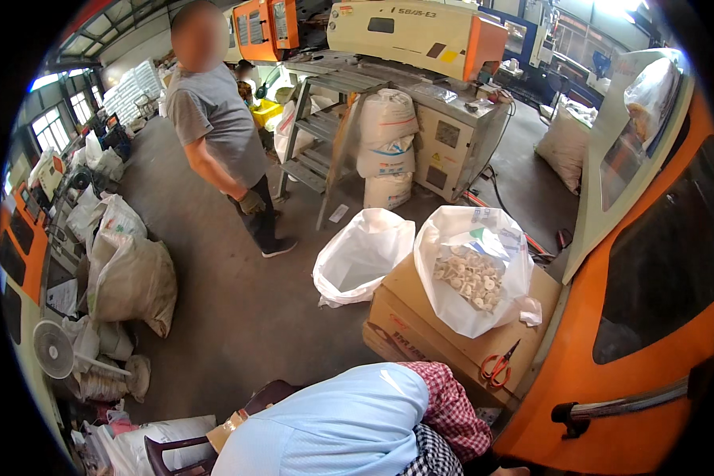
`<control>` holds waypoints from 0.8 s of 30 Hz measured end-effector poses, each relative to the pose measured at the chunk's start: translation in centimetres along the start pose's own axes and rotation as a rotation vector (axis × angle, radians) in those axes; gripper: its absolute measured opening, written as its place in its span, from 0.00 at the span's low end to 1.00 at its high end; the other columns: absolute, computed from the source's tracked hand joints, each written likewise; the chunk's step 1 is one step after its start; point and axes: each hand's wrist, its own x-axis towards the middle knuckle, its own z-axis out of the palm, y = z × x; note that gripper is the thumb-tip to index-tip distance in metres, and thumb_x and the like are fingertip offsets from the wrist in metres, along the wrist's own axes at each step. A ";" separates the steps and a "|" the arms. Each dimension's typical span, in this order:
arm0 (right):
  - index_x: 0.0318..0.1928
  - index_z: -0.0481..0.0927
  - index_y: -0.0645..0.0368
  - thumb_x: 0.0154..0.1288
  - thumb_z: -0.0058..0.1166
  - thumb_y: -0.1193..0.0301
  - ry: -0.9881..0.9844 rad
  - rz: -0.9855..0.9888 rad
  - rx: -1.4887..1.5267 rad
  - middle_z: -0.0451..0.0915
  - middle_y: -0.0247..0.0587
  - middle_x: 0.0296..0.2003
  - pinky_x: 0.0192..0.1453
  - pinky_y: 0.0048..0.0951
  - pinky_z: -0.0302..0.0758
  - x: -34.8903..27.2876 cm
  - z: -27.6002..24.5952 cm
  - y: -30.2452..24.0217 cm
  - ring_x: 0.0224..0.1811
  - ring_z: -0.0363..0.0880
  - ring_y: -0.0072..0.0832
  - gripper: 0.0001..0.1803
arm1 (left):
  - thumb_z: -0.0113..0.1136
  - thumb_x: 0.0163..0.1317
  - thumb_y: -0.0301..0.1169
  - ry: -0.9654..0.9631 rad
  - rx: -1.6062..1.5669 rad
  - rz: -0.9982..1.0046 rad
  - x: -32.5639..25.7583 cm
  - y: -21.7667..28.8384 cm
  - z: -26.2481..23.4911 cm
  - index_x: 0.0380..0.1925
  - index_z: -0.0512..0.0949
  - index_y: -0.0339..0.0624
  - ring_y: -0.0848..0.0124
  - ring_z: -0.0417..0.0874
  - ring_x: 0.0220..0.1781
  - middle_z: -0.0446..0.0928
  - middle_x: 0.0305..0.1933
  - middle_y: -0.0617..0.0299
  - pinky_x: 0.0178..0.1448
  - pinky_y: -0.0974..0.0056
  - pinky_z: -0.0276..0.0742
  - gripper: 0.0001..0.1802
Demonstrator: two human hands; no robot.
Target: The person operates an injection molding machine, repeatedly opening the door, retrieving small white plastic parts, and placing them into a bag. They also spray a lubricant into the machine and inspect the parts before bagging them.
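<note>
Neither of my hands can be made out. A light blue shirt (325, 428) and a red-and-white checked sleeve (452, 412) fill the bottom of the view, bent over. A sliver of skin at the lower edge is too small to identify. Just beyond the sleeve, red-handled scissors (496, 370) lie on a cardboard box (412, 321). On the same box stands an open white plastic bag (468, 317), holding many small pale molded parts (470, 278). Left of it, a second white bag (361, 258) gapes open on the floor.
An orange machine (650, 285) borders the right side. Another person (222, 119) stands at upper left in a grey shirt and gloves. Metal steps (313, 147) and stacked sacks (387, 143) are farther back. Bulky sacks (131, 274) and a fan (54, 349) line the left.
</note>
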 end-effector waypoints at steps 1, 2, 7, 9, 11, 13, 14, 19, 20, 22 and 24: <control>0.35 0.81 0.67 0.58 0.54 0.76 0.011 0.004 -0.007 0.80 0.53 0.30 0.35 0.36 0.74 -0.1 0.0 -0.1 0.29 0.78 0.41 0.07 | 0.47 0.66 0.44 -0.004 -0.002 0.003 0.0 -0.1 0.1 0.21 0.76 0.38 0.71 0.70 0.16 0.73 0.16 0.61 0.21 0.65 0.66 0.23; 0.35 0.81 0.67 0.58 0.55 0.76 0.020 0.005 -0.016 0.80 0.54 0.30 0.34 0.36 0.74 -0.1 0.0 -0.3 0.28 0.78 0.41 0.07 | 0.47 0.66 0.44 -0.012 -0.003 0.007 -0.1 -0.1 0.1 0.22 0.76 0.38 0.71 0.71 0.17 0.73 0.17 0.60 0.21 0.65 0.66 0.22; 0.34 0.81 0.68 0.56 0.54 0.80 0.076 -0.062 0.012 0.80 0.53 0.28 0.34 0.35 0.74 -1.0 -0.2 0.5 0.27 0.78 0.40 0.06 | 0.48 0.65 0.43 -0.024 -0.014 0.011 -0.8 -0.5 0.5 0.26 0.76 0.38 0.71 0.72 0.21 0.75 0.20 0.60 0.25 0.65 0.68 0.20; 0.35 0.80 0.68 0.57 0.53 0.78 0.170 0.039 -0.011 0.80 0.50 0.30 0.37 0.34 0.74 -1.9 -0.5 0.6 0.30 0.78 0.38 0.07 | 0.48 0.65 0.43 -0.064 -0.025 0.005 0.3 -1.0 0.7 0.27 0.76 0.37 0.71 0.73 0.22 0.76 0.22 0.60 0.26 0.64 0.69 0.19; 0.39 0.80 0.66 0.64 0.51 0.70 0.288 0.178 -0.185 0.80 0.48 0.36 0.45 0.33 0.75 -3.4 -1.5 1.5 0.37 0.79 0.38 0.11 | 0.48 0.65 0.42 -0.119 -0.030 0.059 1.6 -1.9 1.0 0.29 0.76 0.37 0.71 0.74 0.24 0.77 0.23 0.59 0.28 0.64 0.70 0.18; 0.38 0.80 0.67 0.65 0.48 0.66 0.514 0.142 -0.206 0.80 0.49 0.30 0.40 0.34 0.75 -2.2 -2.3 2.5 0.32 0.78 0.40 0.15 | 0.49 0.64 0.43 -0.371 0.165 0.840 5.7 -9.8 -0.9 0.47 0.69 0.32 0.60 0.78 0.34 0.78 0.39 0.50 0.35 0.60 0.74 0.23; 0.38 0.80 0.68 0.66 0.47 0.64 0.645 0.166 -0.258 0.79 0.49 0.28 0.38 0.35 0.74 -2.0 -2.9 2.1 0.29 0.77 0.41 0.17 | 0.48 0.62 0.36 -0.215 0.093 0.523 4.5 -9.5 -0.2 0.41 0.73 0.33 0.63 0.78 0.37 0.78 0.37 0.52 0.39 0.61 0.75 0.16; 0.46 0.80 0.59 0.65 0.50 0.68 0.864 0.720 -0.011 0.80 0.45 0.43 0.53 0.28 0.72 4.9 -3.9 7.9 0.45 0.79 0.29 0.13 | 0.44 0.66 0.33 -0.116 -0.055 -0.360 1.2 -1.3 -2.0 0.53 0.67 0.36 0.65 0.73 0.53 0.73 0.52 0.56 0.53 0.60 0.73 0.18; 0.44 0.81 0.60 0.64 0.52 0.69 0.917 0.635 -0.152 0.81 0.44 0.42 0.48 0.29 0.74 4.9 -4.9 10.8 0.42 0.79 0.30 0.12 | 0.45 0.66 0.31 -0.119 -0.004 -0.400 1.3 0.0 -1.5 0.56 0.64 0.36 0.61 0.73 0.53 0.74 0.51 0.54 0.52 0.59 0.73 0.19; 0.40 0.81 0.62 0.62 0.54 0.71 1.121 0.506 -0.165 0.82 0.46 0.38 0.49 0.27 0.72 6.3 -6.7 14.0 0.42 0.79 0.29 0.10 | 0.49 0.64 0.29 -0.282 0.722 -0.162 0.7 2.1 -1.2 0.59 0.61 0.37 0.56 0.72 0.53 0.72 0.52 0.50 0.51 0.57 0.72 0.23; 0.39 0.81 0.63 0.62 0.53 0.71 1.220 0.450 -0.132 0.80 0.48 0.38 0.45 0.33 0.74 8.5 -8.3 16.9 0.41 0.79 0.36 0.09 | 0.52 0.62 0.29 -0.302 0.947 -0.052 0.8 3.2 -1.3 0.59 0.61 0.36 0.52 0.71 0.53 0.70 0.53 0.47 0.52 0.54 0.71 0.25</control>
